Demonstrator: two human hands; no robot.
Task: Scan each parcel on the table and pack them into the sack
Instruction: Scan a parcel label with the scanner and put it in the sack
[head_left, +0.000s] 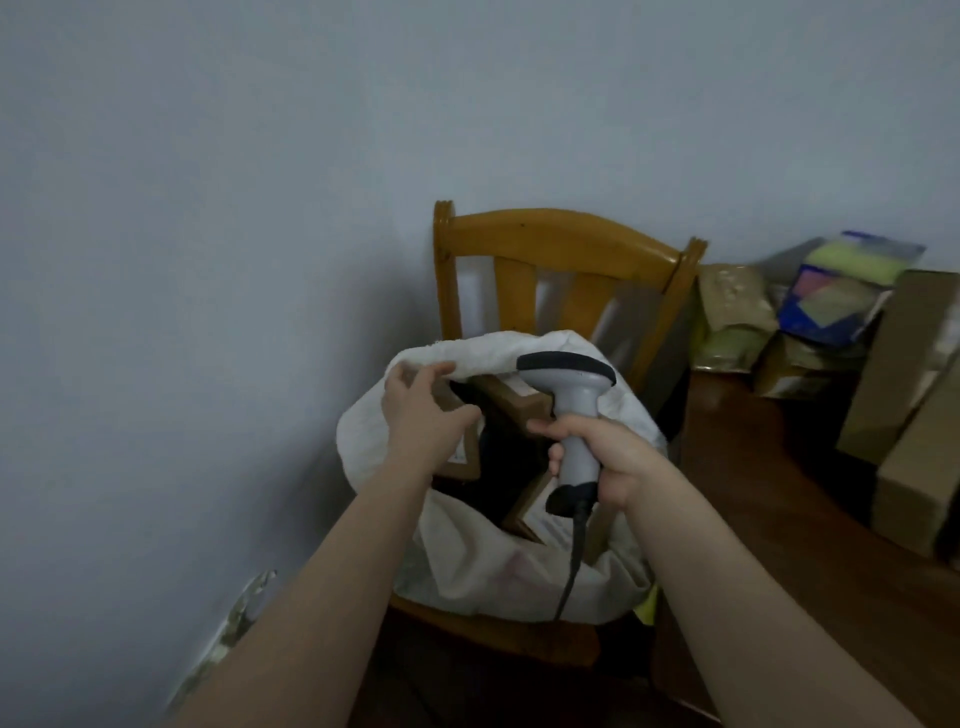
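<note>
Several boxes (511, 397) already lie in the sack (519, 566), which stands open on the chair (561, 228) just left of the table (779, 493). Your left hand (421, 410) lies over one box at the sack's left rim, fingers spread. I cannot tell whether it pinches the box or only rests on it. Your right hand (602, 457) is wrapped round the scanner (571, 395) handle, above the sack mouth.

The boxes look stiff and probably light, with hard corners. Take each one across its short sides, not by a label. The sack is soft cloth and its rim will likely fold inward, so hold the mouth open as you drop things in.

More cartons (904, 364) and soft bags (732, 312) wait at the table's right and far side. The bags may sag, so grip them mid-body.

Room is tight. The wall (208, 208) is near on the left, the chair back is just behind the sack, and the table edge is near on the right. The scanner's cord (571, 566) hangs across the sack, so mind it does not snag.
</note>
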